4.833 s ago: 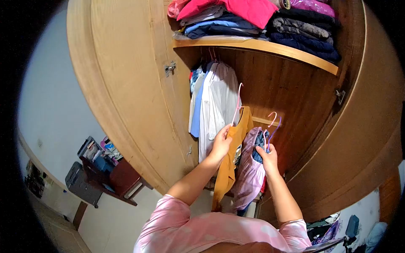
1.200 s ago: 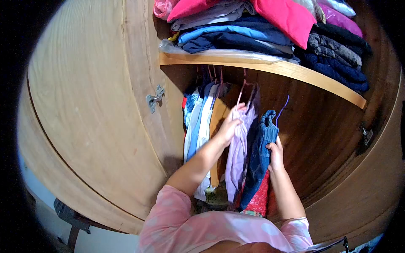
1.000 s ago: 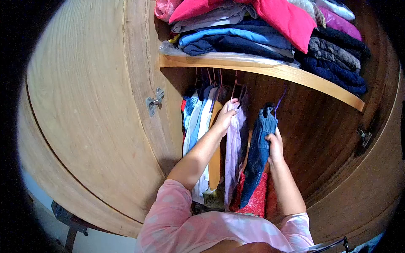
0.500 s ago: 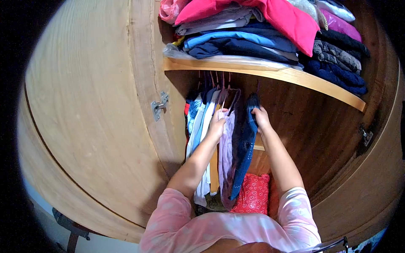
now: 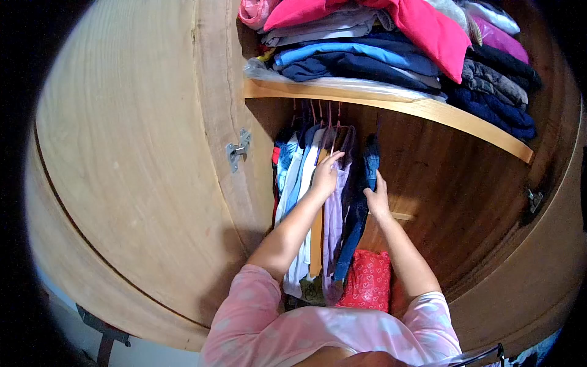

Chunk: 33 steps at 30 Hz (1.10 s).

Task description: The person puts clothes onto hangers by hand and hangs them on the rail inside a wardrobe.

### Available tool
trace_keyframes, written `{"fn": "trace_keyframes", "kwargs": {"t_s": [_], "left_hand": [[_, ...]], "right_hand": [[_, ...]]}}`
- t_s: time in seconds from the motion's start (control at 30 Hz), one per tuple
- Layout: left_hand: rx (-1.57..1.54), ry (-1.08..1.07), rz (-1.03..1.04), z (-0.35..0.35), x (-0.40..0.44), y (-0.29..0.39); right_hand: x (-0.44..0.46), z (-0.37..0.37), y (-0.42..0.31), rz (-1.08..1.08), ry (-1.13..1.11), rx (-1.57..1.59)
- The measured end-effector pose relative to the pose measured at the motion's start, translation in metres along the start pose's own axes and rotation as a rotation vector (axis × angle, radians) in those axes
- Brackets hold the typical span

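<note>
Wardrobe (image 5: 452, 177) is standing open, shelf (image 5: 391, 103) carrying folded clothes (image 5: 361, 64). Below shelf's front edge, dark jeans (image 5: 352, 231) are hanging R of lilac garment (image 5: 332, 226); red heart-print bundle (image 5: 369, 281) is lying low in wardrobe. L hand (image 5: 326, 177) is touching lilac garment, fingers extended; R hand (image 5: 377, 199) is touching jeans, thumb apart; can't tell if either's gripping.

A: What's worn?
B: Pink top (image 5: 333, 333), pale rounded blotches, soft edges.
A: Sleeves?
B: Short, loose. Left sleeve (image 5: 247, 300) pink, pale blotches; right sleeve (image 5: 431, 318) same print, whiter near the cuff.
A: Below?
B: Bare forearms (image 5: 295, 221).
</note>
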<state>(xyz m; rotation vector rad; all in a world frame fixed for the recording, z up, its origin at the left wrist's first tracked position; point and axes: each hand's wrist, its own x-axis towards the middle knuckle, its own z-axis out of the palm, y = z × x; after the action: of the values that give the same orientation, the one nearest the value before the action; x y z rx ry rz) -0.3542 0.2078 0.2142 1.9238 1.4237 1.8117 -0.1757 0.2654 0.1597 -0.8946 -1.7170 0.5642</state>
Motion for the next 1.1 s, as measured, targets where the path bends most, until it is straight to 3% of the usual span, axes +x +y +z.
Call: {"fn": "trace_keyframes", "kwargs": {"t_s": [0.1,0.3,0.6,0.7,0.83,1.0,1.1], "left_hand": [[0.066,0.089,-0.091,-0.002,0.005,-0.010],[0.165,0.227,0.058,-0.019,0.007,-0.042],[0.202,0.189,0.097,-0.015,-0.018,-0.020],[0.189,0.232,0.073,-0.016,-0.040,0.013],[0.266,0.316,0.144,0.001,-0.076,0.056],[-0.078,0.181,0.127,0.066,-0.108,0.048],[-0.430,-0.088,-0.188,0.116,-0.132,0.051]], "right_hand": [[0.003,0.010,0.002,0.006,-0.034,0.004],[0.012,0.056,-0.044,-0.039,-0.162,0.014],[0.006,0.079,-0.063,-0.058,-0.348,-0.101],[-0.003,0.067,-0.056,-0.261,-0.369,-0.034],[-0.029,0.044,-0.056,-0.257,-0.325,0.118],[-0.076,-0.007,-0.019,-0.138,-0.183,0.088],[-0.116,-0.063,-0.003,0.058,-0.097,-0.018]]}}
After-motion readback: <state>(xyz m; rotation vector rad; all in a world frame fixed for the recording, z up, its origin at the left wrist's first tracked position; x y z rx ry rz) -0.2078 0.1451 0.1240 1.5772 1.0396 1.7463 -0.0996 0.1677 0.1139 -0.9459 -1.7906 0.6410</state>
